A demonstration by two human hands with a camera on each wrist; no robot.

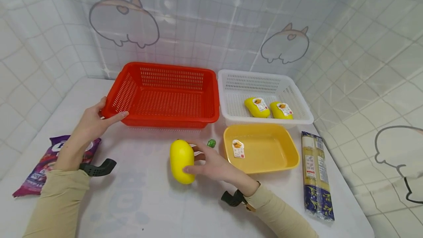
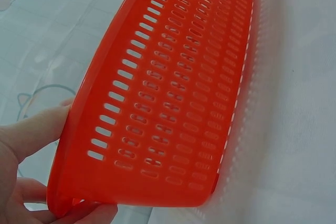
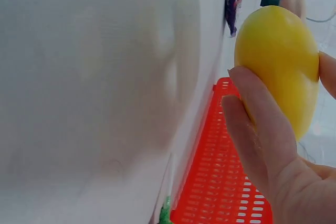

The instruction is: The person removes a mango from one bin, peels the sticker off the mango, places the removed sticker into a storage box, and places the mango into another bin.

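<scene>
My right hand (image 1: 213,164) holds a smooth yellow mango (image 1: 182,161) over the table, thumb on its near side and fingers behind. In the right wrist view the mango (image 3: 278,66) sits between the thumb and fingers, with no sticker on the side that shows. At the left front corner of a red plastic basket (image 1: 165,121), my left hand (image 1: 92,120) grips the rim. The left wrist view shows its thumb and fingers on either side of the basket's slotted wall (image 2: 152,114). No fruit lies inside the red basket.
A white basket (image 1: 302,115) holds two yellow mangoes (image 1: 257,107) with stickers. In front is a yellow tub (image 1: 264,157) with a loose-looking sticker (image 1: 238,148). A noodle pack (image 1: 317,175) lies right, a purple bag (image 1: 43,172) left, and a small green item (image 1: 212,143) near the right hand.
</scene>
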